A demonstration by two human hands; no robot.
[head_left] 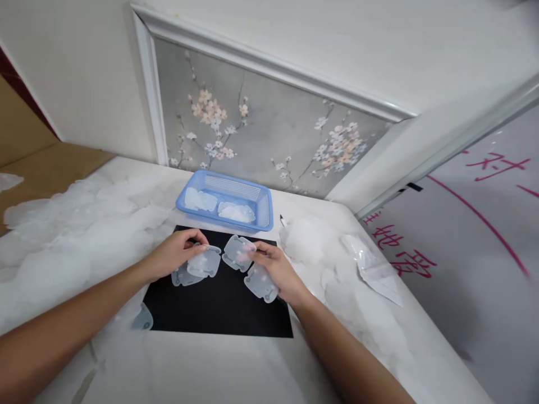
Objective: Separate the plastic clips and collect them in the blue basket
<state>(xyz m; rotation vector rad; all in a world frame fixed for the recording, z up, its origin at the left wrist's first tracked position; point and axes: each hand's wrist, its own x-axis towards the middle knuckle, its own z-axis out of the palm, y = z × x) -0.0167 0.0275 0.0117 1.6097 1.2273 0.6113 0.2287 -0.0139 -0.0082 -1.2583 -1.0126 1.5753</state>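
Note:
My left hand (180, 251) pinches a thin translucent plastic piece (207, 262), squarish with rounded corners. A similar piece (183, 276) shows partly beneath it; I cannot tell whether the hand holds it too. My right hand (281, 272) is closed at the edge of another translucent piece (234, 252), its fingertips partly seen through the plastic. One more piece (261, 285) lies under that hand. All are over a black sheet (219, 314) on the white table. A further piece (144, 318) overlaps the sheet's lower left edge.
A blue plastic basket (227, 223) with two groups of translucent pieces stands behind the sheet. Large heaps of pieces (54, 264) spread at left, another heap (309, 240) at right. A pen (283, 221) and a clear plastic bag (373, 266) lie right. A wall rises behind.

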